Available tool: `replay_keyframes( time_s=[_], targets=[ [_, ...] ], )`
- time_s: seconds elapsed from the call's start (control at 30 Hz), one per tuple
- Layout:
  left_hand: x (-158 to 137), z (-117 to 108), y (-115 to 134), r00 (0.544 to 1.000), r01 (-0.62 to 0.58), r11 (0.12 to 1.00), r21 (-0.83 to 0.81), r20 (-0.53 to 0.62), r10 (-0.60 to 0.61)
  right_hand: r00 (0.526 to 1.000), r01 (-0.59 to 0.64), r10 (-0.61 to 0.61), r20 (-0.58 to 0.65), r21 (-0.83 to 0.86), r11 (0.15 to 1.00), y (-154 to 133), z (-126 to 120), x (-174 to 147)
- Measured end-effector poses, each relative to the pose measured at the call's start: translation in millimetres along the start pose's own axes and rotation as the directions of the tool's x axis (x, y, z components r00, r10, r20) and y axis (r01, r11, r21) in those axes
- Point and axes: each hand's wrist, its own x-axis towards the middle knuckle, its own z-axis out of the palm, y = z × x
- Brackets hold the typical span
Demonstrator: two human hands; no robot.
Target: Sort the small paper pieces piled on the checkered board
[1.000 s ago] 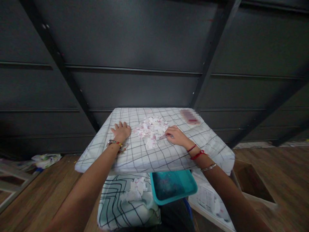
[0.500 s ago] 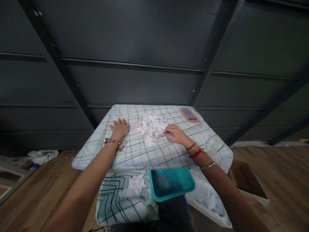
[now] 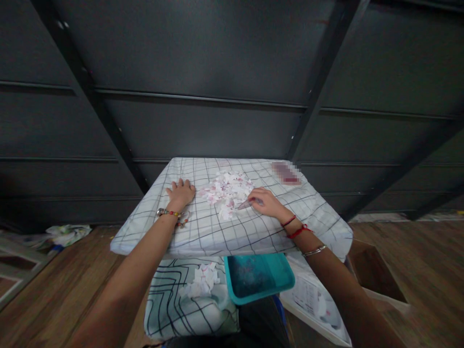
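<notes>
My left hand (image 3: 181,194) lies palm down on the checked cloth (image 3: 203,237), fingers spread, with nothing in it. It rests just left of a loose heap of white scraps (image 3: 226,186) with pinkish marks. At the heap's right edge, my right hand (image 3: 266,201) is closed in a pinch. From its fingers a small, thin, greyish pointed piece (image 3: 245,205) sticks out to the left, low over the cloth beside the scraps. Its exact kind I cannot make out.
A pixelated reddish patch (image 3: 286,173) lies at the cloth's back right. Below the front edge are a teal tray (image 3: 282,270), more scraps (image 3: 206,278) on a folded cloth (image 3: 163,314), and a white box (image 3: 315,309). A cardboard box (image 3: 377,270) stands right. Dark panels (image 3: 203,125) rise behind.
The whole view has shifted slightly. My right hand still pinches the pointed piece, which shows a little more clearly beside the heap. My left hand stays flat in place.
</notes>
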Motion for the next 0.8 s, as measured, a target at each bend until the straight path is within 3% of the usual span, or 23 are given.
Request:
replay_keyframes(
  time_s=[0.8],
  targets=[
    [-1.9,-3.7,2.5,0.999,0.017,1.0,-0.019,0.033,-0.016,0.998,0.058,-0.059,0.025,0.041,0.997,-4.0,1.5,1.6]
  ],
)
